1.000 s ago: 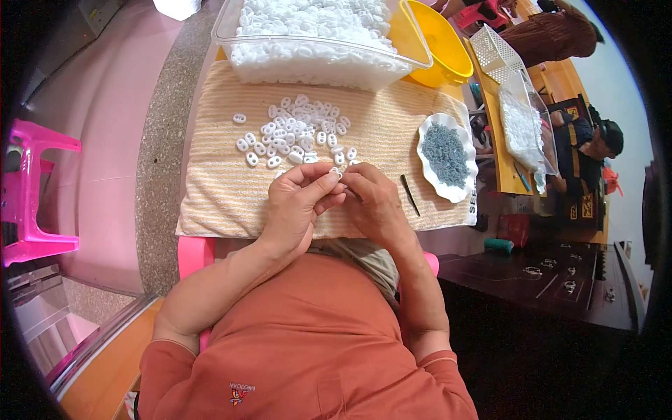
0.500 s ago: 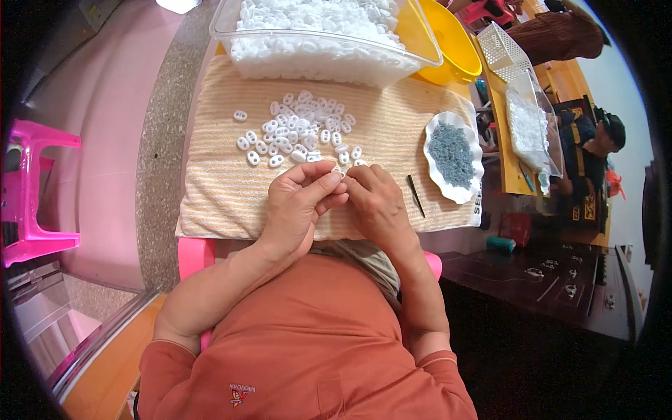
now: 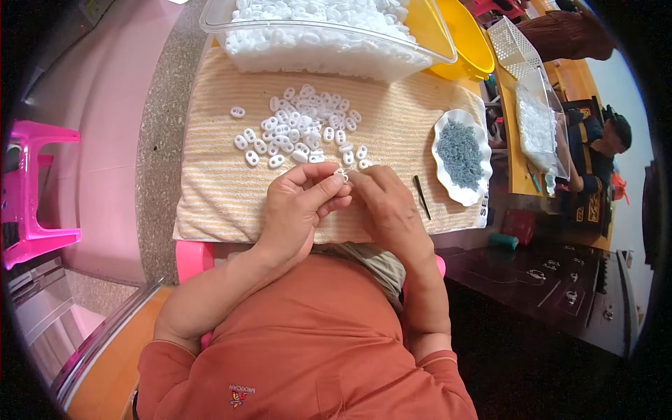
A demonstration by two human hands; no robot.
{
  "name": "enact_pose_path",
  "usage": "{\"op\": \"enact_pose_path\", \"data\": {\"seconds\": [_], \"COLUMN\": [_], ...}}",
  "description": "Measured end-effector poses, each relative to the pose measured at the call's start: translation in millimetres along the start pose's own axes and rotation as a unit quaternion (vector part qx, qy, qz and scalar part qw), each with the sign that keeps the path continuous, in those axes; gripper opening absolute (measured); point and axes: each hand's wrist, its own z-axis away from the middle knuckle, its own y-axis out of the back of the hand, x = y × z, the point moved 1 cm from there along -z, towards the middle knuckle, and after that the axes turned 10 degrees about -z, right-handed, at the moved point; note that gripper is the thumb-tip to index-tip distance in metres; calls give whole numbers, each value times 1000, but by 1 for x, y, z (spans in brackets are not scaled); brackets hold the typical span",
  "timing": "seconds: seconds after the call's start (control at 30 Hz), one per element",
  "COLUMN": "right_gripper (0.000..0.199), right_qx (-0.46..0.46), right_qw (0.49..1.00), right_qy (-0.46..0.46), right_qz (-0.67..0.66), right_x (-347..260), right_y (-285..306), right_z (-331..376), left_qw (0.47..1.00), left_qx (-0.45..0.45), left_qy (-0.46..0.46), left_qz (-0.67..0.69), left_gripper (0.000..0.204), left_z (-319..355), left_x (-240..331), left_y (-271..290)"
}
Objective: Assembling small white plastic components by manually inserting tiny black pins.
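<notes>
The striped cloth (image 3: 210, 182) covered the work surface, its near edge lying just under both wrists and its left part bare of pieces. Along the far edge stood a clear tub (image 3: 427, 59) heaped with white pieces, with a yellow bowl (image 3: 469, 42) beside it. A scatter of white rings (image 3: 297, 133) lay between the tub and the hands. To the right sat a white dish (image 3: 442, 168) of grey bits, a thin dark tool (image 3: 421, 197) just beside it. The left hand (image 3: 297, 210) and right hand (image 3: 388, 206) met fingertip to fingertip, curled narrowly, pinching one small white ring (image 3: 342, 173) between them above the cloth.
</notes>
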Motion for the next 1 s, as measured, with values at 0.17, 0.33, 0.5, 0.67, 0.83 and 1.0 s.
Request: {"op": "enact_pose_path", "data": {"seconds": [0.17,0.33,0.5,0.67,0.83,1.0], "right_gripper": [41,34,31,24,21,22], "right_qx": [51,73,40,62,48,47], "right_qw": [989,991,994,995,997,998], "right_qy": [-26,5,-19,9,4,-12], "right_qz": [-137,-114,-102,-82,-64,-47], "right_x": [9,13,13,12,13,11], "right_y": [3,-2,-4,-4,-4,-4], "right_z": [-2,-4,-1,-2,-1,-1], "left_qw": [1000,1000,1000,1000,1000,1000], "left_qx": [0,4,2,-1,-1,-3], "left_qy": [11,10,11,7,8,11], "left_qz": [-5,0,2,2,7,2], "left_gripper": [17,17,17,17,17,17], "left_z": [0,-1,-3,-2,-2,-1], "left_x": [2,4,2,2,1,2], "left_y": [-2,0,1,2,3,2]}}
